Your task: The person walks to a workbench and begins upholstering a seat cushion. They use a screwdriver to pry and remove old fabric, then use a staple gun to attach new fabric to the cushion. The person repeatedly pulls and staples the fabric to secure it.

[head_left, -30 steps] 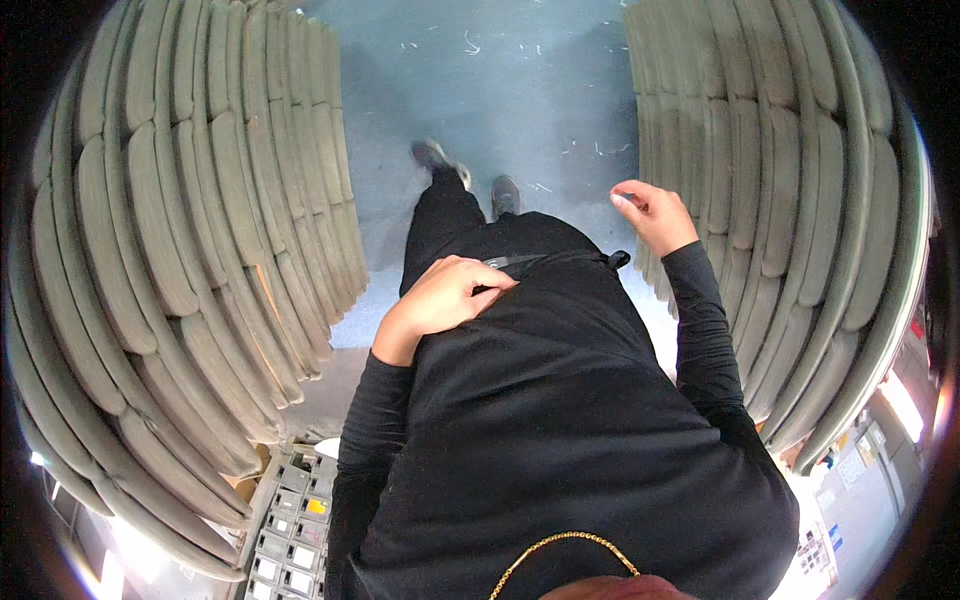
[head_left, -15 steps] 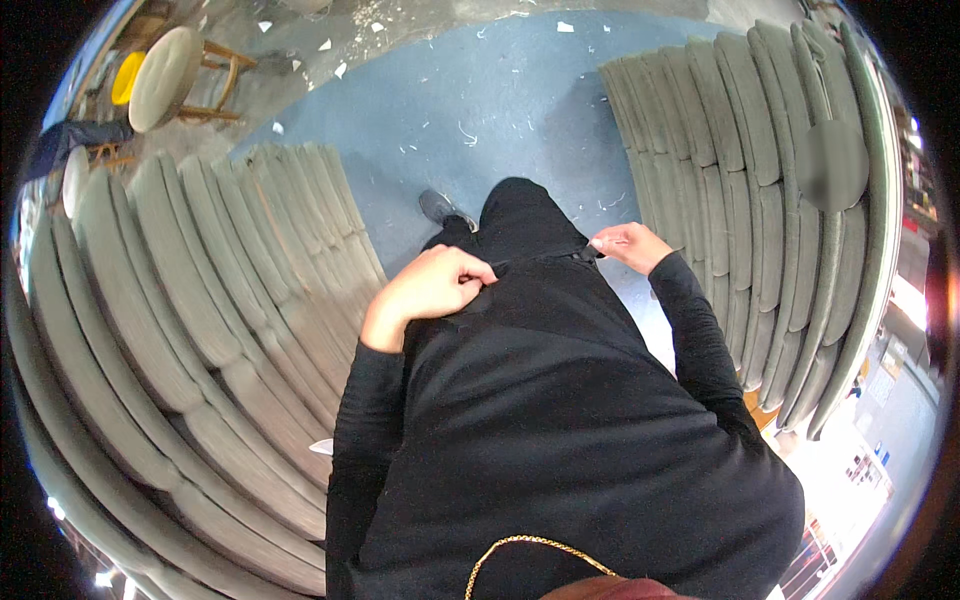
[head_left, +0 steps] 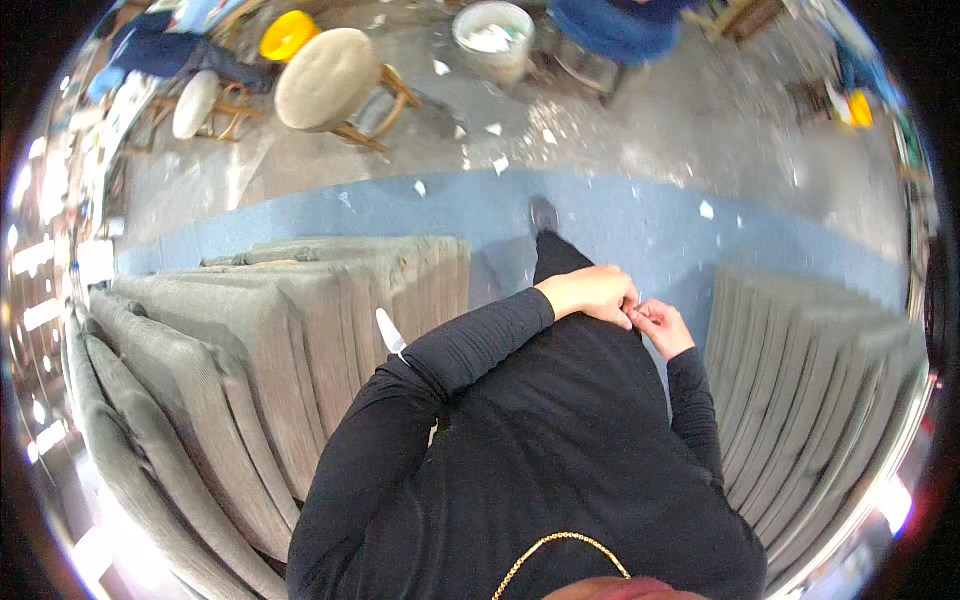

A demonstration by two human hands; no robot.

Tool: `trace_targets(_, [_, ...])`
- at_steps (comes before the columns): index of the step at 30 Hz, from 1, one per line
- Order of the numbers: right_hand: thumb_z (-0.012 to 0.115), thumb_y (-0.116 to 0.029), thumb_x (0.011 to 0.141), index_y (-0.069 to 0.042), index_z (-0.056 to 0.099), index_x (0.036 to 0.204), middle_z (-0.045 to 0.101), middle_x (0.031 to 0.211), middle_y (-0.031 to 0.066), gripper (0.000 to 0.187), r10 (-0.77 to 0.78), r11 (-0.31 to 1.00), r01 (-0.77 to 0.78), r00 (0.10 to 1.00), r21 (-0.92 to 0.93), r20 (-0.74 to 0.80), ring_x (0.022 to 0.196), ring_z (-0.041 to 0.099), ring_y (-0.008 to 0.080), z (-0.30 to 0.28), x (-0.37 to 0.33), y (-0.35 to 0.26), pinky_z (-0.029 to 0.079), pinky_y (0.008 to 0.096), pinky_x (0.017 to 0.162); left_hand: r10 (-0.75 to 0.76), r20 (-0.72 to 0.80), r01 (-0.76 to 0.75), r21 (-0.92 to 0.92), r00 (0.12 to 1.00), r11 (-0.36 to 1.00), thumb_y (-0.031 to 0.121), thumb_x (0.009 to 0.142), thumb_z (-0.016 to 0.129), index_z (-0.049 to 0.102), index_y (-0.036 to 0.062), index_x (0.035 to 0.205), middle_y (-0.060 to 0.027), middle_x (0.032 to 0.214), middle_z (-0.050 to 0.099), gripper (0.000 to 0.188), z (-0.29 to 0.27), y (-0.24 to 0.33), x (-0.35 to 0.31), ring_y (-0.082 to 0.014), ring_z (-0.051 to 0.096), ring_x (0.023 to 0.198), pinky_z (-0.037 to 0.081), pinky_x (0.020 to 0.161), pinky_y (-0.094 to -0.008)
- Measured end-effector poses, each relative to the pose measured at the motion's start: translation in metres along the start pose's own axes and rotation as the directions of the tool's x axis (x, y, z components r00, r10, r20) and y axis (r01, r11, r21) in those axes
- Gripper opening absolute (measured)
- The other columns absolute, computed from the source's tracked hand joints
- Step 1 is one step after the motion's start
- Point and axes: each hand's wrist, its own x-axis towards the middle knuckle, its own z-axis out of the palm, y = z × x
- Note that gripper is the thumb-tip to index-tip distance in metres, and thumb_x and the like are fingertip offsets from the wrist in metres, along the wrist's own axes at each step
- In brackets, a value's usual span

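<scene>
My left hand (head_left: 597, 293) reaches across my body, and its curled fingers come together with those of my right hand (head_left: 662, 327). Both meet at the right front of my black clothing (head_left: 550, 430), around hip height. The fingers are pinched; what lies between them is too small or too hidden to make out. One dark shoe (head_left: 543, 216) shows on the blue floor ahead of them. Beside my left upper arm, a small white flat piece (head_left: 391, 330) with a rounded end stands out against the grey-green padded pieces (head_left: 300, 340).
More grey-green padded pieces (head_left: 800, 370) stand in a row on my right. Ahead are a round padded stool (head_left: 328, 80), a smaller one (head_left: 196, 105), a yellow seat (head_left: 290, 36), a white bucket (head_left: 494, 42) and a blue-covered item (head_left: 618, 30). White scraps dot the floor (head_left: 640, 130).
My left hand has moved right to meet my right hand; they were apart at my waist, the right one on a black strap. My view now takes in more of the stools and bucket ahead.
</scene>
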Motion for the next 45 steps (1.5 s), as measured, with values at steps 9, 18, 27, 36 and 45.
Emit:
trace_targets(9, [0.071,-0.018,0.1,-0.004,0.071,0.093,0.069,0.085,-0.0007,0.016,0.127,0.968,-0.016,0.891,-0.25,0.435,0.082,0.062,0.0113,-0.075,0.208,-0.151,0.052,0.0319,0.08,-0.124,-0.022,0.125,0.089,0.992,0.988,0.042,0.081,0.084,0.08,0.0087,0.09,-0.016,0.086,0.078,0.035,-0.199,-0.076,0.03,-0.0367,0.075,0.081,0.058,0.073,-0.0498])
trace_targets(18, [0.069,-0.027,0.103,-0.006,0.074,0.105,0.069,0.09,-0.0045,0.022,0.196,0.968,-0.081,0.837,-0.239,0.51,0.084,0.061,0.0096,-0.063,0.402,-0.223,0.05,0.0304,0.078,-0.134,0.095,0.129,0.058,0.986,0.99,0.049,0.08,0.083,0.081,0.0077,0.103,-0.0156,0.095,0.08,0.048,-0.386,-0.176,0.016,-0.0327,0.076,0.088,0.058,0.074,-0.0481])
trace_targets(27, [0.067,-0.017,0.099,-0.002,0.072,0.105,0.072,0.093,0.0022,0.017,0.096,0.712,-0.174,0.984,0.68,0.151,0.086,0.065,0.0158,0.021,0.446,-0.343,0.049,0.0316,0.08,-0.062,0.236,0.051,0.05,0.97,0.997,0.061,0.082,0.08,0.081,0.0033,0.099,-0.017,0.092,0.079,0.061,-0.537,-0.239,-0.013,-0.0354,0.076,0.088,0.058,0.073,-0.0507])
trace_targets(36, [0.063,-0.018,0.097,-0.003,0.07,0.113,0.076,0.107,0.0103,0.023,0.268,0.497,-0.265,0.953,0.827,0.144,0.101,0.071,0.0277,0.03,0.546,-0.416,0.056,0.0429,0.094,0.0,0.224,-0.049,0.21,0.975,0.977,0.06,0.075,0.081,0.084,0.0094,0.092,-0.0171,0.093,0.08,0.054,-0.661,-0.279,-0.005,-0.0378,0.075,0.092,0.057,0.079,-0.0517])
trace_targets(45, [0.068,-0.019,0.098,-0.002,0.073,0.105,0.073,0.095,0.0055,0.019,0.191,0.55,-0.245,0.968,0.798,0.166,0.088,0.067,0.0201,-0.017,0.698,-0.531,0.051,0.0358,0.085,0.084,0.18,-0.102,0.095,0.98,0.99,0.054,0.086,0.077,0.081,0.0058,0.091,-0.0162,0.085,0.078,0.048,-0.825,-0.356,0.032,-0.0351,0.075,0.079,0.055,0.073,-0.0494])
